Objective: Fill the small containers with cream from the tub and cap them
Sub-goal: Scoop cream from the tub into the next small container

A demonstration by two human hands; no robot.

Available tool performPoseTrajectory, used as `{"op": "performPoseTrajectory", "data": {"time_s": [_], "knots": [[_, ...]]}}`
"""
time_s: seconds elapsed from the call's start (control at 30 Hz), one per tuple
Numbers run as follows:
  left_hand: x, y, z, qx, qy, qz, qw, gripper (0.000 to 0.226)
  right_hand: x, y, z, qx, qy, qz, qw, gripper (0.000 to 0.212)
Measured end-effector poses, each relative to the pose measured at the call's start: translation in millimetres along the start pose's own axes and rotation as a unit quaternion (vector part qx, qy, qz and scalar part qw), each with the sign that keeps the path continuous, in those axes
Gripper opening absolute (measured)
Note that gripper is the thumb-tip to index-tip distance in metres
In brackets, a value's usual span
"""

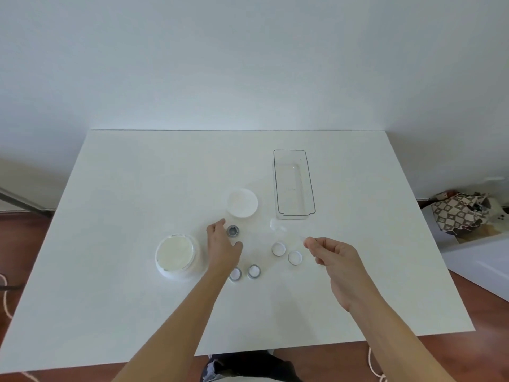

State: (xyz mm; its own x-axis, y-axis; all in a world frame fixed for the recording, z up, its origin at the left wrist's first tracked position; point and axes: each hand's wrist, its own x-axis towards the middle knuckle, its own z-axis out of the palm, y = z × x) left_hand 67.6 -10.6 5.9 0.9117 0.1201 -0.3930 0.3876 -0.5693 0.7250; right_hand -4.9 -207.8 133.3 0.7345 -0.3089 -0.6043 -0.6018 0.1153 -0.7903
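The open tub of cream (pixel 176 256) stands at the front left of the white table (pixel 110 312). My left hand (pixel 223 249) lies just right of it, forefinger and thumb spread around a small grey container (pixel 232 231); a grip does not show. Two silver-rimmed small containers (pixel 235 274) (pixel 253 271) with white insides stand by my left wrist. Two white caps (pixel 278 249) (pixel 295 257) lie to their right. My right hand (pixel 333 260) pinches the handle of a clear plastic spoon (pixel 276 226), whose bowl points left, above the caps.
A round white lid (pixel 242 202) lies behind the grey container. A clear rectangular tray (pixel 278 183) stands behind and right of it. The wall runs along the table's far edge. A patterned bag (pixel 462 213) sits on the floor off the right edge.
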Motion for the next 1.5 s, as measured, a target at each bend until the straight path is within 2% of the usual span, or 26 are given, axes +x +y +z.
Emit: {"op": "performPoseTrajectory", "data": {"time_s": [0.07, 0.2, 0.3, 0.5, 0.7, 0.93, 1.13, 1.2, 1.3, 1.4, 1.5], "knots": [[8, -2, 5, -0.001, 0.004, -0.02, 1.0, 0.07, 0, -3, 0, -0.005, 0.0, -0.006, 1.0, 0.014], [17, -6, 11, 0.002, 0.017, -0.014, 1.0, 0.054, 0, -4, 2, -0.013, 0.0, -0.017, 1.0, 0.019], [20, -9, 12, 0.007, 0.02, -0.007, 1.0, 0.039, -1, -4, 5, 0.018, -0.008, -0.01, 1.0, 0.014], [16, -2, 7, -0.004, 0.017, 0.01, 1.0, 0.033, -4, -10, 9, 0.084, -0.061, -0.017, 0.994, 0.009], [-23, 18, -17, -0.115, 0.017, 0.055, 0.992, 0.027, -5, -25, 15, 0.142, -0.103, -0.039, 0.984, 0.011], [-69, 8, -76, -0.235, 0.036, 0.045, 0.97, 0.03, -1, -35, 42, 0.143, -0.147, -0.051, 0.977, 0.02], [-85, -25, -131, -0.309, 0.111, 0.009, 0.944, 0.033, 3, -34, 91, 0.055, -0.245, -0.031, 0.968, 0.009], [-88, -36, -144, -0.321, 0.12, 0.006, 0.94, 0.033, 4, -31, 107, -0.001, -0.248, -0.052, 0.967, 0.008], [-91, -48, -157, -0.327, 0.124, 0.001, 0.937, 0.034, 9, -26, 130, -0.132, -0.208, -0.13, 0.96, 0.004], [-92, -57, -163, -0.331, 0.125, 0.002, 0.935, 0.034, 14, -22, 153, -0.254, -0.172, -0.227, 0.924, 0.005], [-91, -63, -167, -0.337, 0.124, 0.01, 0.933, 0.035, 17, -18, 174, -0.357, -0.18, -0.341, 0.851, 0.007]]}}
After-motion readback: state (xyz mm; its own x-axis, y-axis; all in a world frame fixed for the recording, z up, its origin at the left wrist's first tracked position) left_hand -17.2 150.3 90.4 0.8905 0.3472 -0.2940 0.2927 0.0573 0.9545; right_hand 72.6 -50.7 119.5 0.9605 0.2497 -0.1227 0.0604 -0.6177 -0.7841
